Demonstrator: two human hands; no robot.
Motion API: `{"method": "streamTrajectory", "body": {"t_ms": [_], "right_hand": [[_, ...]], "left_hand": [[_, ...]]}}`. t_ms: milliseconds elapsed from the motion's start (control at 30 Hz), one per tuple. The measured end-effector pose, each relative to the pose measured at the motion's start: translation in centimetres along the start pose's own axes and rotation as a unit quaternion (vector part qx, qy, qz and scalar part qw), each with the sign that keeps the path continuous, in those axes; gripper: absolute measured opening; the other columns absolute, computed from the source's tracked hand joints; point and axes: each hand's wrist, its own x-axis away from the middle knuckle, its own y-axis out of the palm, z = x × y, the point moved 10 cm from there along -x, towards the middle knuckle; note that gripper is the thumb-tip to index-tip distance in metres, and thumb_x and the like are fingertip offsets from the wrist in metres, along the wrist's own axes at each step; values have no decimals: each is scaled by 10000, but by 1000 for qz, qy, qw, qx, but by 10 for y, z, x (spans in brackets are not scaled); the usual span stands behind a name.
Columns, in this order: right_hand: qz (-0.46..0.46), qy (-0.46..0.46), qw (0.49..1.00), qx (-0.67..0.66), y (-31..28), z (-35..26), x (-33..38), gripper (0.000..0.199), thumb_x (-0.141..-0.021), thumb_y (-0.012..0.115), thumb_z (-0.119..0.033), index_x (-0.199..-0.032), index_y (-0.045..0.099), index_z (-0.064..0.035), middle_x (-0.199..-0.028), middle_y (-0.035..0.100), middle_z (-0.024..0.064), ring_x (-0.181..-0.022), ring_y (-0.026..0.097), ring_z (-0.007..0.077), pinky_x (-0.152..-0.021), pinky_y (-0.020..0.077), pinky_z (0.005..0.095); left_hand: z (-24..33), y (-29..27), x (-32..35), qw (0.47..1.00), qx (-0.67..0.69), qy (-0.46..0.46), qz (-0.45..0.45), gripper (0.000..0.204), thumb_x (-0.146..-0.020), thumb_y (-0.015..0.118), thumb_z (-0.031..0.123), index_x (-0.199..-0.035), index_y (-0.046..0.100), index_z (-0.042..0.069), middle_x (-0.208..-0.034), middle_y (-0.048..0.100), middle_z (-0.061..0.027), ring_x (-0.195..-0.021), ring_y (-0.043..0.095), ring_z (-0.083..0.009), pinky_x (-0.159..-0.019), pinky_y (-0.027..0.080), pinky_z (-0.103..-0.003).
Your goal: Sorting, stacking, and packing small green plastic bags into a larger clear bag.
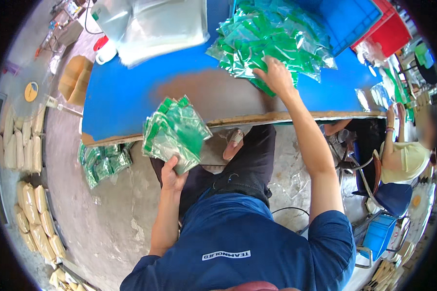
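My left hand (174, 175) is closed around the lower end of a fanned stack of clear plastic packets with green contents (177, 128), held off the table's front edge above my lap. My right hand (278, 77) reaches over the table to the near side of a large heap of similar green packets (272, 39). Its thumb and fingers are apart, touching the packets, and nothing is visibly lifted in it. What the green contents are cannot be made out through the shiny film.
The blue table (121, 92) has a worn brown patch by its front edge. Clear plastic bags (162, 29) lie at the far left, blue (349, 22) and red (391, 29) crates at the far right. More green packets (104, 162) lie low at left. Another person (403, 160) sits at right.
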Motion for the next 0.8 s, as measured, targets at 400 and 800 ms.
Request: {"method": "streamTrajectory", "body": {"t_ms": [400, 800], "right_hand": [[100, -185, 970, -120, -53, 36, -27, 300, -975, 532, -118, -1264, 608, -85, -1208, 659, 171, -1084, 640, 343, -904, 533, 410], [-115, -185, 975, -46, -2, 34, -37, 340, -974, 562, -228, -1295, 577, -116, -1252, 646, 120, -1063, 654, 302, -887, 548, 402]], "left_hand": [[0, -11, -2, 999, 35, -33, 1, 659, -752, 793, 101, -1344, 510, 38, -1269, 616, -85, -1195, 581, -273, -1068, 446, -437], [-1, -10, -2, 999, 27, -26, -11, 678, -760, 794, 103, -1368, 497, 52, -1312, 596, -78, -1237, 557, -272, -1101, 417, -432]]}}
